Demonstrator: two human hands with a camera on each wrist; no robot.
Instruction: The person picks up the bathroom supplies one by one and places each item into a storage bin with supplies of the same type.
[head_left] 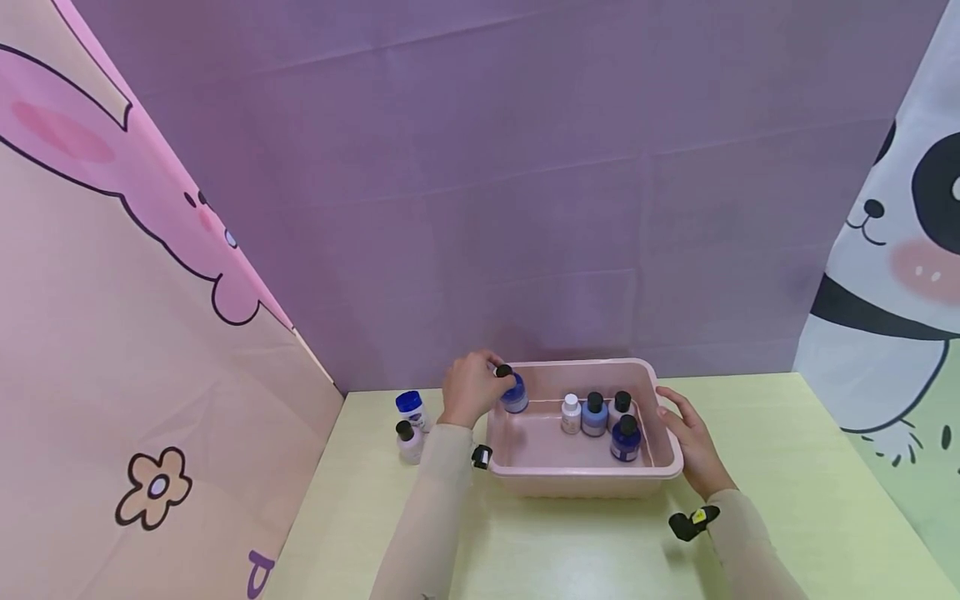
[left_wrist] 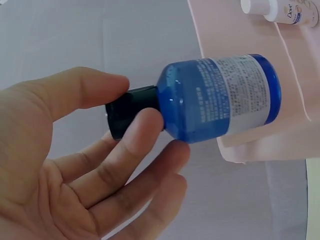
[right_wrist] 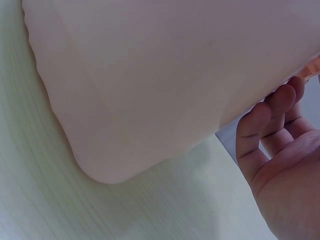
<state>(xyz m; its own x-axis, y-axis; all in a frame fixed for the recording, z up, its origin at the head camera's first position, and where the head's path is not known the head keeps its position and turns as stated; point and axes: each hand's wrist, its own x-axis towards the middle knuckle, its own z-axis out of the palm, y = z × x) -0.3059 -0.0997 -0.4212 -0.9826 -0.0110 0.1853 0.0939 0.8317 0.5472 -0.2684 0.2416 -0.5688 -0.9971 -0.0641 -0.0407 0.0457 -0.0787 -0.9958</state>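
My left hand (head_left: 471, 387) pinches the black cap of a blue bottle (left_wrist: 200, 97) between thumb and fingers. In the head view that bottle hangs upright at the left end of a pink plastic basin (head_left: 585, 472); whether its base touches the floor of the basin I cannot tell. My right hand (head_left: 693, 442) touches the basin's right rim, with its fingers (right_wrist: 253, 122) against the outer wall. Inside the basin, toward the right, stand a white bottle (head_left: 571, 414), a light blue bottle (head_left: 594, 417), a pale bottle (head_left: 617, 412) and a dark blue bottle (head_left: 626, 440).
Left of the basin, a white jar with a blue lid (head_left: 410, 408) and a pale bottle with a black cap (head_left: 409, 443) stand on the light wooden table (head_left: 570, 550). A purple cloth backdrop (head_left: 525, 208) rises behind, with printed cloths at both sides.
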